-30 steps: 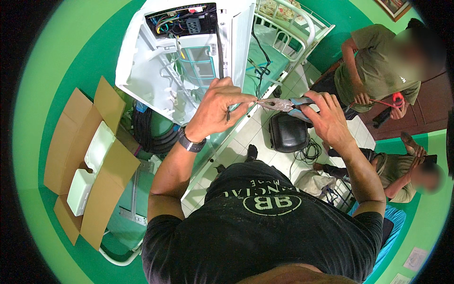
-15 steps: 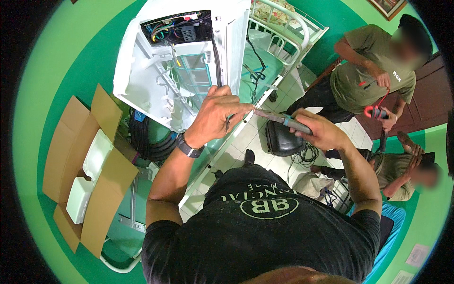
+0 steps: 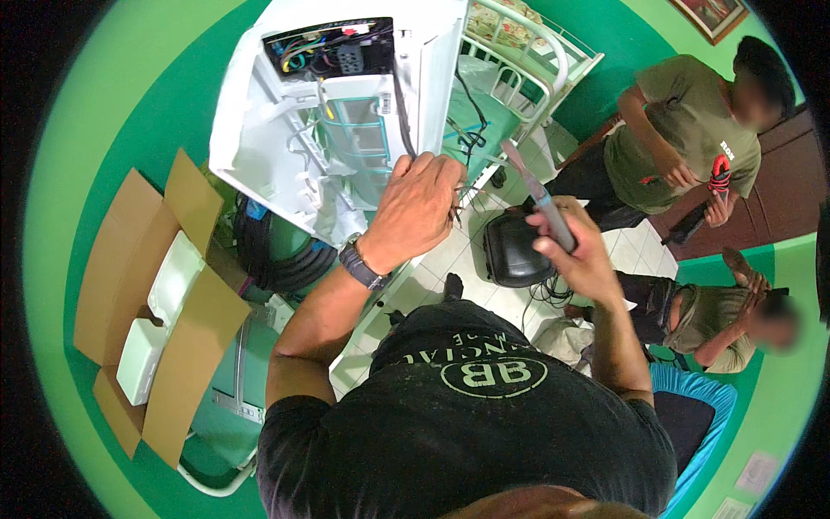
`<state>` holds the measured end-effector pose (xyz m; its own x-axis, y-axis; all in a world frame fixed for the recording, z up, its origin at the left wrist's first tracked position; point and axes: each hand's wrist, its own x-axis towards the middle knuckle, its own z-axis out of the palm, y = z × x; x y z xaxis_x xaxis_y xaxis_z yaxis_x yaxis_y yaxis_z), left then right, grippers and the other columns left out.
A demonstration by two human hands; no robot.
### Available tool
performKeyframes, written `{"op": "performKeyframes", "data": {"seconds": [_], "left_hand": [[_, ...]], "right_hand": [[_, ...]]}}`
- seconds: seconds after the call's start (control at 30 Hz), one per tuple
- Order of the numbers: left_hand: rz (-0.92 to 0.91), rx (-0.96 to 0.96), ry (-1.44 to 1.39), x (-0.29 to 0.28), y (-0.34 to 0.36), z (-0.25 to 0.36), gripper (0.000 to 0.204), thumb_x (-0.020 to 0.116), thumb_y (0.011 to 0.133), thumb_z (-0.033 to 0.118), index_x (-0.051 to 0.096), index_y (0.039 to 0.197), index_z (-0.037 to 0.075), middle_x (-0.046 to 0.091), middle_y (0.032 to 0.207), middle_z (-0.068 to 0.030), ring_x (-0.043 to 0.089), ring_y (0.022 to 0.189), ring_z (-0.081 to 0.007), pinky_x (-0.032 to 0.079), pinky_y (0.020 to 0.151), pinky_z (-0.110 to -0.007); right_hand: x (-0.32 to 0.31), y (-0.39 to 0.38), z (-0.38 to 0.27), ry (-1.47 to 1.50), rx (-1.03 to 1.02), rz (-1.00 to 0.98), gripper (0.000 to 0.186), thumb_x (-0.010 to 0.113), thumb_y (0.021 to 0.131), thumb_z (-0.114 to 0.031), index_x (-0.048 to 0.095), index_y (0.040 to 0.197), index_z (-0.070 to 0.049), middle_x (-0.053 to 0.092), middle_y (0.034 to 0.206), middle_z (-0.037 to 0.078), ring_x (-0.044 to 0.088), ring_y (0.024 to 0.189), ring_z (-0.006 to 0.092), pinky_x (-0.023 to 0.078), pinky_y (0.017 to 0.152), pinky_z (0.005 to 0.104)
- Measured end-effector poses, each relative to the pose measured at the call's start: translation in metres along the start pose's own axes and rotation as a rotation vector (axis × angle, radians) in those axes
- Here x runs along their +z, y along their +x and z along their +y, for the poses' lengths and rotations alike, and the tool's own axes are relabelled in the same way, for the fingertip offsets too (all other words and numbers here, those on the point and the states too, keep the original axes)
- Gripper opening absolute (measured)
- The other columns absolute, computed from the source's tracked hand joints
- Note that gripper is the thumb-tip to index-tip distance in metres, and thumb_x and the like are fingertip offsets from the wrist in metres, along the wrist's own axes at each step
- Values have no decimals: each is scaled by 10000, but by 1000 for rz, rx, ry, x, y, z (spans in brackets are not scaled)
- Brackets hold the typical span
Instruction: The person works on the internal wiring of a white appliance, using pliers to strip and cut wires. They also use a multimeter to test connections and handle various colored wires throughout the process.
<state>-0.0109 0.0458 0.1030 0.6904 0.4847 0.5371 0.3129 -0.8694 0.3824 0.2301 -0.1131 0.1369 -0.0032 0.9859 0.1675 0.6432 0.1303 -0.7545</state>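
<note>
My left hand (image 3: 413, 208), with a watch on its wrist, is closed around a black cable (image 3: 401, 104). The cable hangs from a white air conditioner unit (image 3: 437, 73), whose front stands opened on a wiring compartment (image 3: 350, 59). Thin bare-looking wire ends (image 3: 460, 206) stick out past my fingers. Gripped by its grey and blue handles in my right hand (image 3: 581, 255), a pair of pliers (image 3: 536, 186) points up and away. Its jaws are apart from the wires.
Behind the unit stands a white metal bed frame (image 3: 562, 65). A black case (image 3: 516, 251) rests on the tiled floor. At left are an open cardboard box (image 3: 194, 346) and coiled black hose (image 3: 294, 264). Two people are at right, one holding a red clamp meter (image 3: 719, 173).
The pliers have come away from the wire ends and tilted upward as my right hand drew back. My left hand has turned, its fingers curling over the cable. The person's clamp meter has risen.
</note>
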Motion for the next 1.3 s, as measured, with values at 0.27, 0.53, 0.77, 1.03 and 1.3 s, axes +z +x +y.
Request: {"op": "performKeyframes", "data": {"seconds": [0.27, 0.53, 0.77, 1.03, 1.3], "left_hand": [[72, -45, 139, 15, 12, 16, 224, 618, 787, 22, 555, 1002, 34, 563, 893, -109, 540, 877, -294, 368, 787, -403], [35, 51, -209, 2, 8, 10, 261, 749, 770, 28, 691, 1016, 95, 599, 860, -31, 537, 887, -250, 390, 813, -388], [160, 61, -178, 19, 6, 3, 168, 777, 785, 75, 751, 947, 112, 583, 740, -15, 513, 807, -225, 377, 775, -356], [193, -18, -230, 14, -1, -4, 210, 750, 824, 63, 780, 1017, 141, 552, 656, -14, 491, 725, -207, 384, 741, -348], [82, -2, -249, 5, 0, -4, 207, 766, 792, 60, 779, 983, 137, 585, 668, -2, 491, 716, -198, 377, 735, -345]], "right_hand": [[77, 50, -16, 176, -103, 399, 255, 796, 871, -216, 720, 985, -1, 641, 1082, 138, 632, 976, 256, 506, 848, 359], [80, 54, 7, 183, 50, 439, 279, 696, 968, -246, 668, 1069, 13, 636, 1008, 115, 621, 868, 203, 507, 752, 362], [86, 57, 14, 693, 367, 307, 297, 686, 978, -286, 636, 1087, -14, 617, 817, 27, 591, 734, 129, 496, 682, 295], [-9, -2, 36, -569, -156, 102, 367, 776, 841, -189, 633, 1140, -32, 559, 1345, 170, 586, 1155, 383, 485, 954, 458], [-47, 15, 11, -949, -368, -51, 269, 685, 790, -108, 669, 1055, -72, 527, 1433, 93, 544, 1235, 322, 451, 1004, 442]]}}
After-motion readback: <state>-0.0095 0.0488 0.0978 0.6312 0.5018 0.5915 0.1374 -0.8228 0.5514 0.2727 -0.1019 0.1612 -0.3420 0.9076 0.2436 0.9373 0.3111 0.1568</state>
